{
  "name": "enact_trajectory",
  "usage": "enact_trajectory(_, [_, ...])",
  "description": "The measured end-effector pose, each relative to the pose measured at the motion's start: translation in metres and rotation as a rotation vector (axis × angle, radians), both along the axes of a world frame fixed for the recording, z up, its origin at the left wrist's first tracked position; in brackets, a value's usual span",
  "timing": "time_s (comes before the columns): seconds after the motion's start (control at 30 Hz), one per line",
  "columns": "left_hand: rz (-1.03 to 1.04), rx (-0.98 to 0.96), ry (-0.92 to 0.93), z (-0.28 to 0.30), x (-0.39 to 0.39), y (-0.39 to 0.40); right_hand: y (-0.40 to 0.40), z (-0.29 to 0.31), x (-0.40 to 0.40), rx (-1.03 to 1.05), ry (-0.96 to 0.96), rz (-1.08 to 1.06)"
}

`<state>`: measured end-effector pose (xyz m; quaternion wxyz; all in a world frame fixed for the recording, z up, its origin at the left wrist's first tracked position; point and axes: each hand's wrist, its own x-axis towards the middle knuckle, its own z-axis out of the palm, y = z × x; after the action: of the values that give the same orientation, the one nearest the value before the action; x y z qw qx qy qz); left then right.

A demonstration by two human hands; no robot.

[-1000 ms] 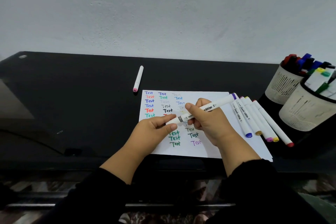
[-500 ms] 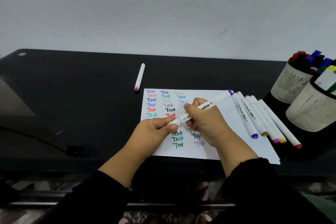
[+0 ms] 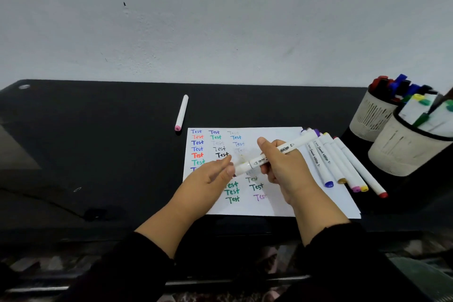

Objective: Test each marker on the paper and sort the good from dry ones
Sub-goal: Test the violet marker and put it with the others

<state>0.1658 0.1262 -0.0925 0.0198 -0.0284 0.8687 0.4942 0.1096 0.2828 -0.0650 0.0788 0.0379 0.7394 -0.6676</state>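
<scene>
A white marker with a purple far end lies slanted above the white paper, which is covered in coloured "Test" words. My right hand grips the marker's barrel around its middle. My left hand pinches the marker's near cap end between thumb and fingers. Several white markers with coloured ends lie side by side on the paper's right edge. A single pink-ended marker lies alone on the black table beyond the paper's top left corner.
Two pale mesh cups stand at the right: the far cup holds red, blue and black markers, the near cup holds white markers with green and yellow ends. The black table meets a white wall behind.
Both hands and the held marker stay over the paper. My left fingers have shifted slightly on the near cap end; the marker sits a little higher and flatter. The view moved a bit.
</scene>
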Motion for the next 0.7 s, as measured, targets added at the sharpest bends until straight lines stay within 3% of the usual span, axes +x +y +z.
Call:
enact_trajectory(0.33, [-0.291, -0.764, -0.122, 0.02, -0.003, 0.009, 0.036, 0.012, 0.005, -0.085, -0.062, -0.192])
enact_trajectory(0.7, [-0.371, -0.733, 0.04, 0.015, -0.04, 0.07, 0.104, 0.047, 0.005, -0.07, 0.114, -0.327])
